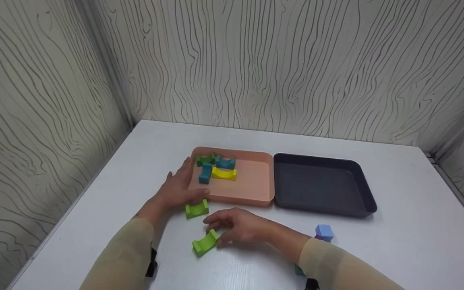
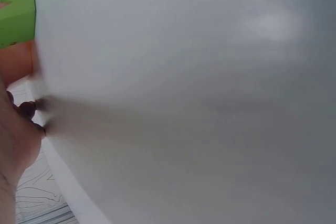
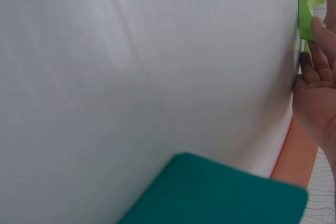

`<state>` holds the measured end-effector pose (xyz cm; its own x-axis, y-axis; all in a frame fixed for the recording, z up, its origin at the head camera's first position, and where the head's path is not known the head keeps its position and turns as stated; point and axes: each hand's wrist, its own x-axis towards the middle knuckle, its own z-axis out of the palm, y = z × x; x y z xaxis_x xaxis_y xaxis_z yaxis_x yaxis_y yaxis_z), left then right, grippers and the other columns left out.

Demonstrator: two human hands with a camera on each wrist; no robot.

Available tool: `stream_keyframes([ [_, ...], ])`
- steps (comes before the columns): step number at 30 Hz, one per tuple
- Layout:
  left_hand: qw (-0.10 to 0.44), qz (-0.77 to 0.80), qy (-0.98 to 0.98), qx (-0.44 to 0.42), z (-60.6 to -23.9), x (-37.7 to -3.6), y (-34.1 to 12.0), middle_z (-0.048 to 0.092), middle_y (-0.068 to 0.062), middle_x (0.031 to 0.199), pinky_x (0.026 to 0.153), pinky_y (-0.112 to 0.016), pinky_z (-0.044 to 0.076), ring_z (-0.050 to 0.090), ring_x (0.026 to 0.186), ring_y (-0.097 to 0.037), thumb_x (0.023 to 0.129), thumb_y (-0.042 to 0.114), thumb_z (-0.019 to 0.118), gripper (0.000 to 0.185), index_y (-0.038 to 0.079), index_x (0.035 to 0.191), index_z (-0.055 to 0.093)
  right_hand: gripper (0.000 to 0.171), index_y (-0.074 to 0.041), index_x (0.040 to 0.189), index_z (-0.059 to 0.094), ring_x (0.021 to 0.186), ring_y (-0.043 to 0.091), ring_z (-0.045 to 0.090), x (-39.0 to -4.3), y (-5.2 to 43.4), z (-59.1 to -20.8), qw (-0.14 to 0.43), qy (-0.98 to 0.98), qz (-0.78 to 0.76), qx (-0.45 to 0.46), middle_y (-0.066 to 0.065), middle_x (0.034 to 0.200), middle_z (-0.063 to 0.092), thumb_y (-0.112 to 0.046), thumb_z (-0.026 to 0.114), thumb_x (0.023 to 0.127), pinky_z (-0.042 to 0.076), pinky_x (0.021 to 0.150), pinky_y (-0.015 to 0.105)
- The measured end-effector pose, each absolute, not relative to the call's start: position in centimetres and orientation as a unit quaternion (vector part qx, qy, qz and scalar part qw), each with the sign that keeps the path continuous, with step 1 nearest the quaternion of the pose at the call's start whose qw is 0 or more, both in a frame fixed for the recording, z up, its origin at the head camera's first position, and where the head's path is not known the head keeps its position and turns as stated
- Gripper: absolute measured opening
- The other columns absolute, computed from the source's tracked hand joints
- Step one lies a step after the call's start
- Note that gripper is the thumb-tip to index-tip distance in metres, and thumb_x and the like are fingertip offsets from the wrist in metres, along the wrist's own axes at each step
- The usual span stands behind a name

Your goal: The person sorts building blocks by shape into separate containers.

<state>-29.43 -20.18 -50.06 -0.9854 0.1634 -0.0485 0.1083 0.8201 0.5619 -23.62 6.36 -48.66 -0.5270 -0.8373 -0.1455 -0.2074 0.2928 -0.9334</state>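
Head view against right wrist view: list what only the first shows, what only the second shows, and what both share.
Only the head view shows the dark tray, the blocks in the pink tray, the left hand by a green arch block, and a blue cube. Only the right wrist view shows a teal block close up. Both show the right hand touching a green arch block, the white table, and the pink tray.

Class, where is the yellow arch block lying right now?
In the head view the yellow arch block lies inside the pink tray, in its left half, just below the teal arch block and right of the upright teal block.
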Motion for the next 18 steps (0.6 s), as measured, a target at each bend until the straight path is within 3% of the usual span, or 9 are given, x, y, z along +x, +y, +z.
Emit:
stream_keyframes([
  [8,0.053,0.29,0.953,0.064,-49.77,-29.23,-20.09,0.01,-0.005,0.178,0.128,-0.062,-0.004,0.013,0.163,-0.027,0.084,0.077,0.067,0.129,0.019,0.171,-0.007,0.055,-0.009,0.14,0.067,0.121,0.008,0.067,-23.55,6.36,-48.68,0.329,0.73,-0.479,-0.36,0.003,0.128,0.075,0.008,0.078,0.089,0.051,0.106,0.026],
  [18,0.056,0.285,0.955,0.063,-50.02,-29.37,-20.15,0.008,-0.006,0.178,0.127,-0.062,-0.004,0.013,0.163,-0.028,0.085,0.077,0.067,0.128,0.019,0.171,-0.008,0.038,-0.017,0.126,0.079,0.115,0.007,0.065,-23.5,6.41,-48.47,0.315,0.748,-0.458,-0.362,-0.01,0.121,0.076,-0.004,0.083,0.091,0.047,0.108,0.024],
])
